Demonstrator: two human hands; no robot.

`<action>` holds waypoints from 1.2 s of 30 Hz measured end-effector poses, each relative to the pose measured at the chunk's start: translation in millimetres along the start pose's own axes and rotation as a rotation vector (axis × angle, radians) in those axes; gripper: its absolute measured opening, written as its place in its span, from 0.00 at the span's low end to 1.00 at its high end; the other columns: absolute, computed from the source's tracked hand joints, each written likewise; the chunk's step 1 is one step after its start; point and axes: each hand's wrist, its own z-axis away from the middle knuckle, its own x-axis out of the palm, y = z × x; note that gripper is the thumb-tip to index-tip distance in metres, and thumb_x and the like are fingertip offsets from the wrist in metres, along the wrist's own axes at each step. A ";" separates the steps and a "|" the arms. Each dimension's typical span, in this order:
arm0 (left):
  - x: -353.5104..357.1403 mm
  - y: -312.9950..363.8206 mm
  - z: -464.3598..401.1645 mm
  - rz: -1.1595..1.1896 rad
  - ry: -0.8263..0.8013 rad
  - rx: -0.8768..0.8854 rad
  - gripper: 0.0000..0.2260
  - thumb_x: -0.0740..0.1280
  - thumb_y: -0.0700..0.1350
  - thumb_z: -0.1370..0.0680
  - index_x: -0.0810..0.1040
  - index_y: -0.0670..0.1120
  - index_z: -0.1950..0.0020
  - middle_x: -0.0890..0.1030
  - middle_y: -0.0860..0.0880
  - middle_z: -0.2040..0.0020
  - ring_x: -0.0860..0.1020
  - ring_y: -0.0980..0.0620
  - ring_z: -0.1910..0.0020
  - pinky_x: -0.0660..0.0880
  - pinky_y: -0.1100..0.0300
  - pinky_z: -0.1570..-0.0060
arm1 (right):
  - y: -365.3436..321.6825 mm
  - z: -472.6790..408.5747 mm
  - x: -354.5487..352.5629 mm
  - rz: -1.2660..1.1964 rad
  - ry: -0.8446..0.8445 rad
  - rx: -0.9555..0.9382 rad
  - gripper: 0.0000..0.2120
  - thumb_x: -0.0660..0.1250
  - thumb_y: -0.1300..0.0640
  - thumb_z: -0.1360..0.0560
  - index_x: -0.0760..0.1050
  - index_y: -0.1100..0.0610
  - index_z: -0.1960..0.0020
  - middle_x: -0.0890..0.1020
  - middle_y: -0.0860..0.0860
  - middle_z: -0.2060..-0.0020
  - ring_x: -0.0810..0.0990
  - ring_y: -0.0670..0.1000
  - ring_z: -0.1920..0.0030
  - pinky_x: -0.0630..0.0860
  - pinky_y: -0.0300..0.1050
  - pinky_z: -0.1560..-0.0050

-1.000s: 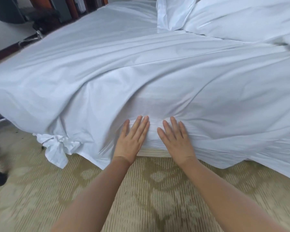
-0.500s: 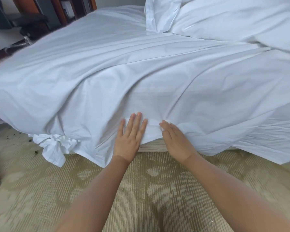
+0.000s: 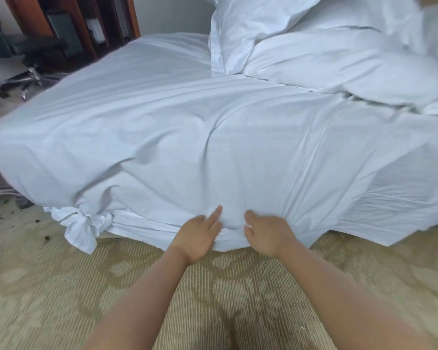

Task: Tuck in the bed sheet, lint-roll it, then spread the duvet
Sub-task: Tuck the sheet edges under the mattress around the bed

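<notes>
The white bed sheet (image 3: 213, 137) covers the mattress and hangs down its near side to the floor. My left hand (image 3: 197, 234) lies against the sheet's lower edge with its forefinger straight and pointing up; its other fingers are partly hidden by a fold. My right hand (image 3: 267, 233) is just to the right of it, fingers curled, pinching a bulge of sheet between thumb and fingers. The white duvet (image 3: 344, 69) lies bunched at the far right of the bed. No lint roller is in view.
A pillow (image 3: 248, 31) leans at the back beside the duvet. The sheet's corner is tied in a knot (image 3: 80, 223) at the lower left. Patterned beige carpet (image 3: 162, 286) lies under my arms. An office chair (image 3: 33, 59) and a wooden shelf (image 3: 86, 26) stand behind the bed's left end.
My right hand went from flat on the sheet to curled round a fold. The left hand stayed against the sheet. The view has pulled back and up, showing the duvet and pillow.
</notes>
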 end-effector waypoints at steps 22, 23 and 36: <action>-31.8 16.0 2.4 0.251 -0.281 -0.186 0.25 0.65 0.55 0.26 0.67 0.53 0.30 0.55 0.56 0.24 0.73 0.48 0.37 0.70 0.55 0.40 | -1.2 8.6 -7.5 -0.252 -0.248 0.194 0.11 0.56 0.50 0.21 0.66 0.50 0.61 0.73 0.47 0.58 0.73 0.52 0.54 0.67 0.45 0.55; -32.1 13.9 3.2 0.234 -0.301 -0.184 0.29 0.67 0.56 0.27 0.63 0.53 0.27 0.53 0.56 0.23 0.72 0.48 0.35 0.70 0.55 0.38 | 1.6 7.2 -11.0 -0.220 -0.167 0.173 0.10 0.55 0.49 0.20 0.69 0.52 0.57 0.75 0.48 0.56 0.75 0.52 0.52 0.68 0.46 0.55; -48.9 12.9 11.1 0.435 -0.162 -0.290 0.11 0.60 0.38 0.25 0.81 0.46 0.49 0.81 0.49 0.50 0.77 0.48 0.49 0.72 0.57 0.53 | -9.8 25.6 3.1 0.123 0.029 -0.059 0.14 0.60 0.66 0.25 0.71 0.56 0.41 0.74 0.51 0.46 0.73 0.53 0.44 0.67 0.44 0.49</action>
